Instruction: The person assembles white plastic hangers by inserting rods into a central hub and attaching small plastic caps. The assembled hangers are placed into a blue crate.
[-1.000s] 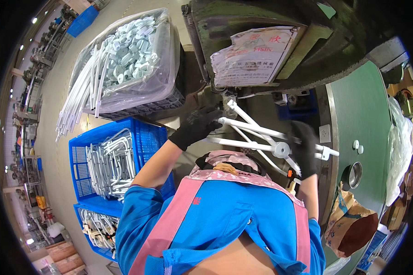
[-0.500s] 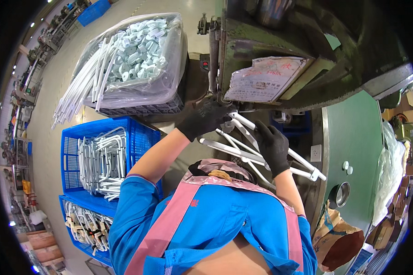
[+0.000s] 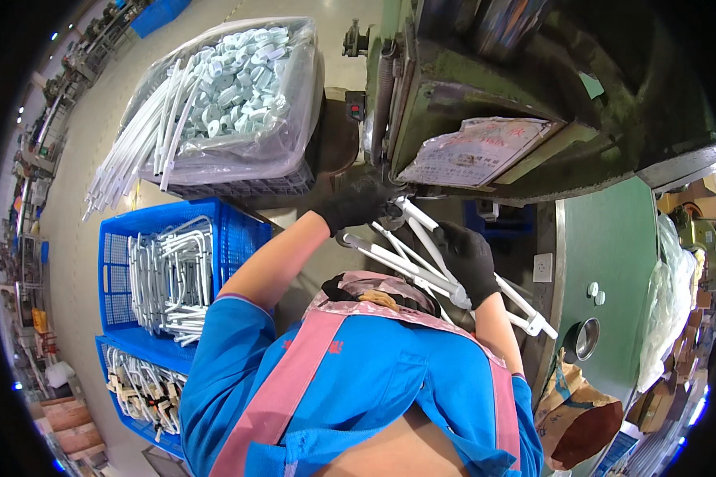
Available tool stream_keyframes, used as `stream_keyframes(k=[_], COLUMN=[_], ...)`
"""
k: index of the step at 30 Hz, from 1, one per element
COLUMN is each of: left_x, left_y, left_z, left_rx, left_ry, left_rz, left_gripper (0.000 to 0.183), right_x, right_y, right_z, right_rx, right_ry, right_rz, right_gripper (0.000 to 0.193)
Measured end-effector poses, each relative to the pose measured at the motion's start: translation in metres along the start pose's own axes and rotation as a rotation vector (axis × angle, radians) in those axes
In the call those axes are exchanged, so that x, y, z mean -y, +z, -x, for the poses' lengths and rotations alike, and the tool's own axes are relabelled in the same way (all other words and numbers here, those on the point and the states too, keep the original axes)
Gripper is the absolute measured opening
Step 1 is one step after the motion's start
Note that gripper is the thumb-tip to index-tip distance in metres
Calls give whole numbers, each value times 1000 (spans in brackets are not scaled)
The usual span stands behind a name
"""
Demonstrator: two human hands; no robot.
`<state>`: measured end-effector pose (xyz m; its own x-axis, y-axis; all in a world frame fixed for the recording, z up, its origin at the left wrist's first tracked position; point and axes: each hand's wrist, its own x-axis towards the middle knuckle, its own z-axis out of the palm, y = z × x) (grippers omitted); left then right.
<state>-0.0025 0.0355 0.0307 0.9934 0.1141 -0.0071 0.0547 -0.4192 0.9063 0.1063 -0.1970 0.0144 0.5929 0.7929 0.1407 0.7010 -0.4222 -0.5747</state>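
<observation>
The person's right hand (image 3: 468, 258), in a black glove, is wrapped over the tubes of a white tube frame (image 3: 402, 263), gripping it; the left hand (image 3: 362, 205), gloved the same, curls at the frame's upper end, close by the dark green machine (image 3: 453, 95), and I cannot tell from here whether it grips or only touches; the frame sits just ahead of the person's chest, one leg slanting toward four o'clock. Counting from that frame, with twelve at the machine, a bin (image 3: 239, 163) lined with clear plastic stands at ten, heaped with pale pieces (image 3: 247, 83), long white rods (image 3: 139, 143) across its side; a blue crate (image 3: 243, 238) of bent white tubes (image 3: 167, 278) is at nine; a green tabletop (image 3: 605, 238) runs at three; a round metal dish (image 3: 587, 339) rests at four; a brown paper sack (image 3: 569, 405) slumps near five.
</observation>
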Motion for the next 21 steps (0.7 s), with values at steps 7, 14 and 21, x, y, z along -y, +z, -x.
stream_keyframes(k=[7,14,21], left_x=[80,67,63], left_y=[3,5,6], left_z=[2,12,8], left_rx=[-53,-156,-122], left_ry=[70,326,112], left_rz=[299,-391,-295], left_gripper=[40,58,50], right_x=[31,10,11], right_y=[-30,-12,-8], right_z=[45,103,105], right_rx=[32,-130,-68], right_ry=[-194,45,119], right_rz=[430,611,576], right_gripper=[69,74,60])
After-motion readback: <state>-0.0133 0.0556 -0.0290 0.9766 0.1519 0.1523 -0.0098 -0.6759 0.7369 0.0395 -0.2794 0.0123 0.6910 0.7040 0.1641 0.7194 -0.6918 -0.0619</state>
